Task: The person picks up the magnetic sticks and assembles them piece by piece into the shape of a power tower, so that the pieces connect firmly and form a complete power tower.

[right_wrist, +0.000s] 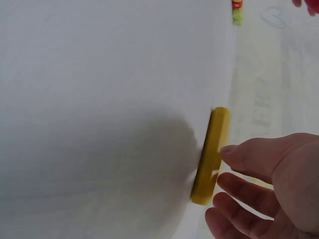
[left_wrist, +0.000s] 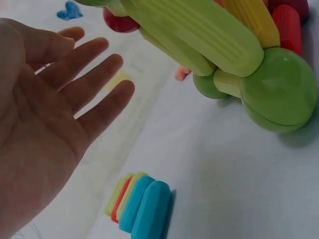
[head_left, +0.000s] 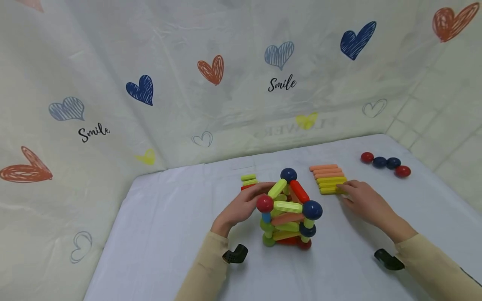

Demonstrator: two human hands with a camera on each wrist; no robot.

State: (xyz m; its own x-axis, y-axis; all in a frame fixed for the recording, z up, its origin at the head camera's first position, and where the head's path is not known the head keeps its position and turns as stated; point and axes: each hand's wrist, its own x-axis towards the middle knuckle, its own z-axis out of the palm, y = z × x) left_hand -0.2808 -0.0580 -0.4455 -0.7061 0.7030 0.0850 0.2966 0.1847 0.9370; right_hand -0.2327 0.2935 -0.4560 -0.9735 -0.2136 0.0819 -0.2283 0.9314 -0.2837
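A frame of magnetic rods and balls (head_left: 288,207) stands upright on the white table, with green, red, orange, yellow and blue rods between red, blue and green balls. Its left side has my left hand (head_left: 241,207) next to it, fingertips partly hidden behind the frame in the head view. The left wrist view shows that palm (left_wrist: 55,99) bare and its fingers spread loosely. Over to the right, my right hand (head_left: 367,205) reaches to the nearest yellow rod (head_left: 328,191). In the right wrist view the thumb tip comes right at that rod's edge, fingers relaxed beside it.
Orange rods (head_left: 325,170) lie in a row behind the yellow ones. Red and blue balls (head_left: 380,162) line up at the far right. Behind the frame, a short row of rods (left_wrist: 152,209) includes blue, yellow, red and green ones. A heart-printed sheet (head_left: 241,125) hangs behind the table.
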